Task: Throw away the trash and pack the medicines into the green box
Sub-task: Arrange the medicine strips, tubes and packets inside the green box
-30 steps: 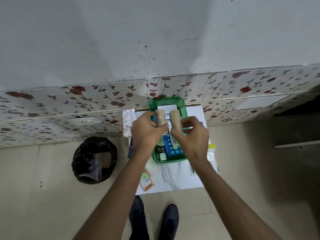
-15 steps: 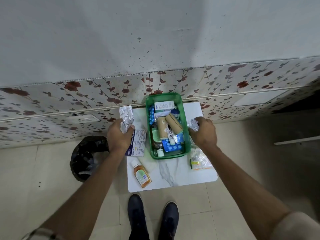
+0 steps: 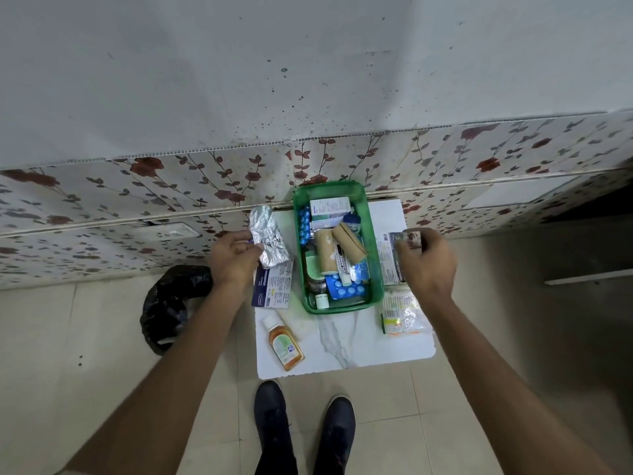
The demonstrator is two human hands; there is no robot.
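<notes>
**Foil strip in the left hand, small pack in the right, box half filled**

Head view, looking down on a small white marbled table (image 3: 346,341). Green box (image 3: 375,241) standing at the far edge against the flowered wall panel, already loaded: two tan bandage rolls (image 3: 337,248) lying across the middle, blue blister strips (image 3: 346,289), a white carton (image 3: 329,206) at the far end. Left hand (image 3: 234,260) just left of the box, fingers closed on the lower edge of a crumpled silver foil strip (image 3: 268,240), held upright above a blue-and-white leaflet card (image 3: 272,286). Right hand (image 3: 428,265) just right of the box, fingertips pinched on a small silvery pack (image 3: 407,238); contents too small to tell. Still loose on the table: an amber bottle (image 3: 284,344) lying on its side near the front left, a clear sachet pack (image 3: 400,311) at the right. Black bin bag (image 3: 171,303) on the floor, left of the table, partly hidden by the left forearm.

Handling, as a judgement: foil strip very light, thin, easily creased, probably spent and meant for the bag; an edge pinch enough. Bottle heavier, smooth, likely rigid; best taken around the body, not the cap. Sachet pack soft and slippery; best gripped flat across its width.
</notes>
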